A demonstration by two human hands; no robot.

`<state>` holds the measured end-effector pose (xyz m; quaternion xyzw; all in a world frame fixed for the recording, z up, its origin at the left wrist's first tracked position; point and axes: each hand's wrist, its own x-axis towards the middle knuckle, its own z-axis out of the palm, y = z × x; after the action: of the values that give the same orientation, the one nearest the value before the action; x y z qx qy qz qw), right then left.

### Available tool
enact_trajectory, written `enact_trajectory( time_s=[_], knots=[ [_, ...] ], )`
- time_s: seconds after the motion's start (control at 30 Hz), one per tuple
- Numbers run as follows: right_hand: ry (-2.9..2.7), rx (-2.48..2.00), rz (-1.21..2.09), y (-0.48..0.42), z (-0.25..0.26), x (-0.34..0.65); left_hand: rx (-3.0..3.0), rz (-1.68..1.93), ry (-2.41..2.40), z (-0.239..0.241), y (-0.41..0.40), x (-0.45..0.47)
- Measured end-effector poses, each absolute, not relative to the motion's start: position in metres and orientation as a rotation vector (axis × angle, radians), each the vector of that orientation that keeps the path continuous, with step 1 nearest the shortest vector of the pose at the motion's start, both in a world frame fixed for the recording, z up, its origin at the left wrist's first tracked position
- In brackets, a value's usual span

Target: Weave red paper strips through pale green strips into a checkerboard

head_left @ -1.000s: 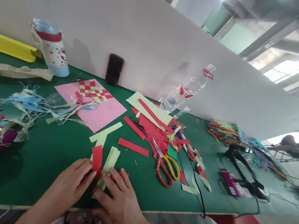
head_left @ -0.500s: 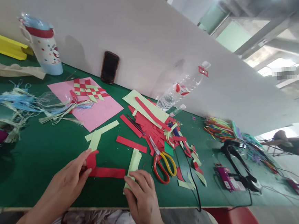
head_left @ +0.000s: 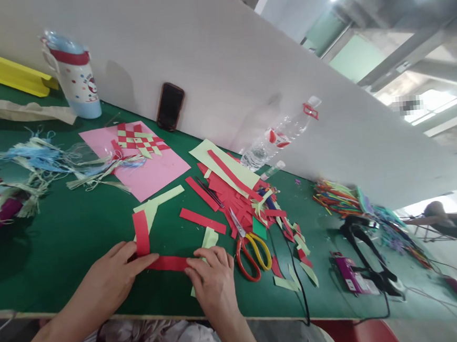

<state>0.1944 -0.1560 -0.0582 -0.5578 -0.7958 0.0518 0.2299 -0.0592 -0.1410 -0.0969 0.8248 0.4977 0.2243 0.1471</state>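
Red strip (head_left: 168, 263) near the close edge of green surface (head_left: 79, 235), left of centre, running left-right between the hands. Left hand (head_left: 112, 275): fingers closed on its left end, where a red length (head_left: 141, 233) angles to the far side. Right hand (head_left: 214, 272): fingers pinching its right end; pale green strip (head_left: 210, 238) partly under that hand. Two overlapping pale green strips (head_left: 165, 197) beyond left hand. Scissors (head_left: 242, 237) right of right hand, tips pointing far. Beyond: red paper pile (head_left: 220, 190). Farther left: pink sheet (head_left: 150, 180), woven red-green pieces (head_left: 147, 141) on it. Phone (head_left: 170, 106) by the wall (head_left: 204, 62).
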Motion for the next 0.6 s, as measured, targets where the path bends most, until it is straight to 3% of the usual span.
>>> enact_trajectory(
  time_s=[0.23,0.47,0.6],
  knots=[
    [-2.219,-1.466,0.144,-0.149,-0.056,0.192,2.394,0.677,1.426,-0.093,-0.142,-0.056],
    [-2.168,-1.306,0.227,-0.132,-0.017,0.182,2.353,0.689,1.487,-0.093,-0.139,-0.053],
    [-2.021,-1.511,0.182,-0.138,-0.015,0.210,2.335,0.761,1.486,-0.096,-0.138,-0.054]
  ],
)
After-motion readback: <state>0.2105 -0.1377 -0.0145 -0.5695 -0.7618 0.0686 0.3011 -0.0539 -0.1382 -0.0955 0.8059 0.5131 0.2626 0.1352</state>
